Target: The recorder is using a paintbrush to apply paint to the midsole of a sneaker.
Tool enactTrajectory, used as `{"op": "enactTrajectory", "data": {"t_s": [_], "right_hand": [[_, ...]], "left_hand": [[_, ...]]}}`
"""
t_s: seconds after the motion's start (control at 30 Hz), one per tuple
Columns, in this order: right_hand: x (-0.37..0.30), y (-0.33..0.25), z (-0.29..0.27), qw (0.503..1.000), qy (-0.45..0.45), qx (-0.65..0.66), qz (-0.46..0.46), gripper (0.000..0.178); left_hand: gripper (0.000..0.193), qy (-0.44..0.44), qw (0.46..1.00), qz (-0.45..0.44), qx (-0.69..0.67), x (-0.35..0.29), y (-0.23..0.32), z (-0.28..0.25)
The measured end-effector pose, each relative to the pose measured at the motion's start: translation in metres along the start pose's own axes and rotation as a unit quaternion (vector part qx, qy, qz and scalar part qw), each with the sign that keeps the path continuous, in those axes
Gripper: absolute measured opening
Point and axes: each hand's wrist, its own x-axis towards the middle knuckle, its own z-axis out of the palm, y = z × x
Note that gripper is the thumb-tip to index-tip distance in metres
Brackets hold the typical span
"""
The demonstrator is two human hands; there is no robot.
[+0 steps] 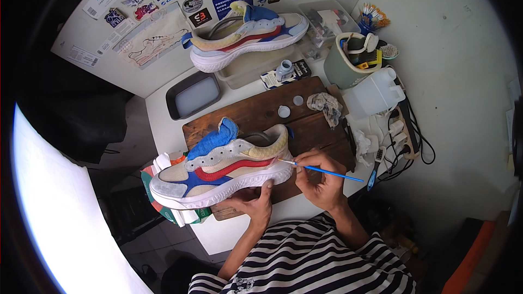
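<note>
A sneaker (pixel 239 171) with a blue tongue, red side stripe, blue and grey toe and thick white sole is tilted on its side above a dark wooden board (pixel 248 106). My left hand (pixel 255 202) grips it from below, thumb pressed on the sole near the heel. Between the fingers of my right hand (pixel 320 178) is a thin blue-handled paintbrush (pixel 332 172). Its tip meets the upper at the heel end of the red stripe. Whether the tip carries paint I cannot tell. The fingers under the sole are partly hidden.
A matching sneaker (pixel 248 38) rests on a clear plastic box (pixel 256 68). Near it are a dark tray of cloudy liquid (pixel 193 97), a small paint bottle (pixel 284 71) and a stained crumpled cloth (pixel 325 108). A white jug (pixel 375 93) and power strip (pixel 408 130) stand right.
</note>
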Motion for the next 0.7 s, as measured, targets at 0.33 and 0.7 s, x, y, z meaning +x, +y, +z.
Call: {"op": "enactTrajectory", "data": {"t_s": [0.33,0.7], "right_hand": [[-0.002,0.016,-0.003,0.985,0.062,0.132,0.092,0.013],[0.047,0.091,0.004,0.988,0.075,0.018,0.135,0.008]], "left_hand": [[0.138,0.025,0.999,0.021,0.025,0.001,-0.004,0.001],[0.136,0.045,0.998,0.045,0.02,0.002,-0.006,0.002]]}}
